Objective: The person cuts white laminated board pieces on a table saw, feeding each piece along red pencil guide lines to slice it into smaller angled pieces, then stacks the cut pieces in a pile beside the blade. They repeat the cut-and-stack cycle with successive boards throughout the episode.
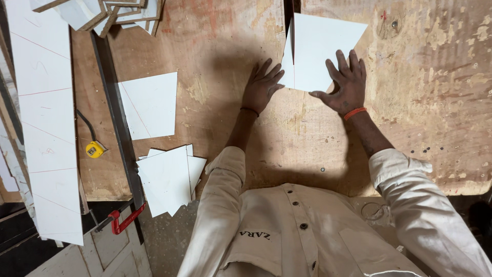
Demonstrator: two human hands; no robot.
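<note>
Currently both hands flat, ungripped: left hand (262,86), right hand (346,84) pressing white laminated triangular panel (320,48), upper centre; fingers near cut slot (288,15), slip risk.

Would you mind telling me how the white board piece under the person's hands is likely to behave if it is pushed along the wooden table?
The white board piece lies flat with straight cut edges, so it probably stays stiff rather than flopping. Its smooth face likely slides easily on the wooden table. It looks thin, so probably light; the left hand and right hand, pressing with spread fingers, should steady it.

Cream button-up work shirt (302,225) w/ rolled sleeves — dark band on left wrist (249,109), orange on right wrist (354,113).
</note>
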